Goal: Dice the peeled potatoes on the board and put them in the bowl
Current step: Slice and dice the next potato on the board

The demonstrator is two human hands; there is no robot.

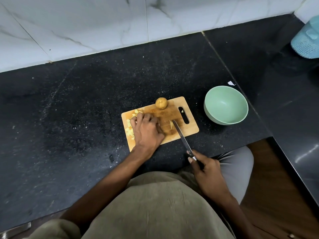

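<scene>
black speckled granite counter [77, 104] runs under everything, backed by white marble-look wall tiles [86, 26]. far off beyond the right hand, at the frame's edge, sits a pale blue ribbed container [306, 38] (only partly in view), and a small white scrap [231, 83] lies on the counter just behind the bowl.

a wooden cutting board [188, 128] lies on the counter under the left hand, its handle slot [183, 115] toward the bowl side. nothing stands between the board and the bowl.

the left hand [146, 130] rests palm down on the board's left part, fingers curled over a heap of pale diced potato pieces [129, 131] that spill out past its fingertips and along the board's left edge. whether it actually grips any of them cannot be told. the right hand [206, 167] hangs near the counter's front edge, wrapped around the handle of a kitchen knife [183, 137], whose blade reaches forward to the board, the tip by a small potato piece [171, 124] just right of the left hand.

one whole round potato [161, 103] sits at the board's far edge, beyond the left hand and apart from it.

the light green bowl [241, 104] stands on the counter right of the board, ahead of the right hand, with no potato inside.
</scene>
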